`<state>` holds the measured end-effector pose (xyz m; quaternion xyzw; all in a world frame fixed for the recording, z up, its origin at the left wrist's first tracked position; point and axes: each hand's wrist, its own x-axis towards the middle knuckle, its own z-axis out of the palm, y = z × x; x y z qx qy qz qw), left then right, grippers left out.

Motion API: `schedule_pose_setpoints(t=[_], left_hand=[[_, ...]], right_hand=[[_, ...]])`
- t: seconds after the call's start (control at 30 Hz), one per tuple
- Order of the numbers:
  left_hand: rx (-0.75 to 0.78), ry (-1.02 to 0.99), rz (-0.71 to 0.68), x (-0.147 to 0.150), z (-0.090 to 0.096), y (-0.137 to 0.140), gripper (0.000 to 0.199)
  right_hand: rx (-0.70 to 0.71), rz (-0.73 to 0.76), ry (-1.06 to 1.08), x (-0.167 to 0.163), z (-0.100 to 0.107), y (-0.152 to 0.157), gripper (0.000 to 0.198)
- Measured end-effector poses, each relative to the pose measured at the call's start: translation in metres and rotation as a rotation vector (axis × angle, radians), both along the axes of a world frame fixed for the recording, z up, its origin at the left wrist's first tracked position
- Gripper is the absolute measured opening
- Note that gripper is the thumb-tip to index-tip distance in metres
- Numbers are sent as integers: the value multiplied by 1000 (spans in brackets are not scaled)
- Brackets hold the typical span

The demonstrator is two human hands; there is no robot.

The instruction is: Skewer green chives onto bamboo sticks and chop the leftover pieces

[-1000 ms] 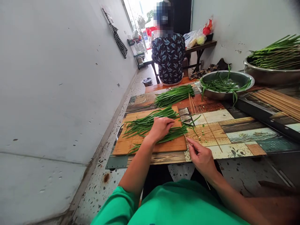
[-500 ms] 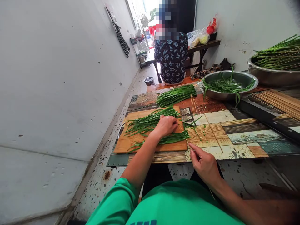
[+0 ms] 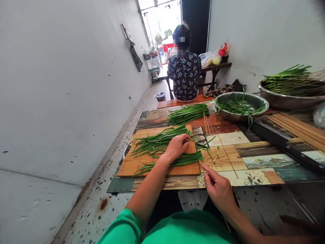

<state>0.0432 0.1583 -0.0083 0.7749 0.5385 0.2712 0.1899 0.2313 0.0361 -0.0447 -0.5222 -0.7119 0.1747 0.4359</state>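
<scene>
My right hand (image 3: 219,184) pinches a thin bamboo skewer (image 3: 201,164) near the board's front right corner. The skewer runs up to the cut ends of a bunch of garlic chives (image 3: 189,158), and its tail end shows below my wrist. My left hand (image 3: 177,146) is closed over the wooden cutting board (image 3: 124,166), its fingertips pinched at the ends of a second, looser pile of garlic chives (image 3: 162,139). My palm hides part of what those fingers grip. A further thick bunch of chives (image 3: 188,114) lies behind the board.
Loose skewers (image 3: 208,125) lie right of the board. Beyond are a steel bowl of chive scraps (image 3: 241,117), a large black-handled knife (image 3: 284,145), a heap of skewers (image 3: 299,130) and a basin of skewered greens (image 3: 279,98). A person (image 3: 184,76) sits ahead, facing away.
The camera's view has tilted up, so the table sits lower in the picture. My left fingers have shifted slightly at the chive pile; my right hand keeps its pinch on the skewer.
</scene>
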Motion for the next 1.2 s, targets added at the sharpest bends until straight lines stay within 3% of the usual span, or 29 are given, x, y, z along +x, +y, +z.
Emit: schedule_pose_setpoints(t=[0.3, 0.67, 1.2], left_hand=[[81, 171, 71, 0, 3, -2, 21], [-53, -17, 28, 0, 0, -4, 25], [-128, -118, -3, 0, -1, -5, 28]], right_hand=[[55, -33, -38, -3, -3, -2, 32], [-60, -53, 7, -1, -5, 4, 34], [-91, -48, 17, 0, -3, 6, 34]])
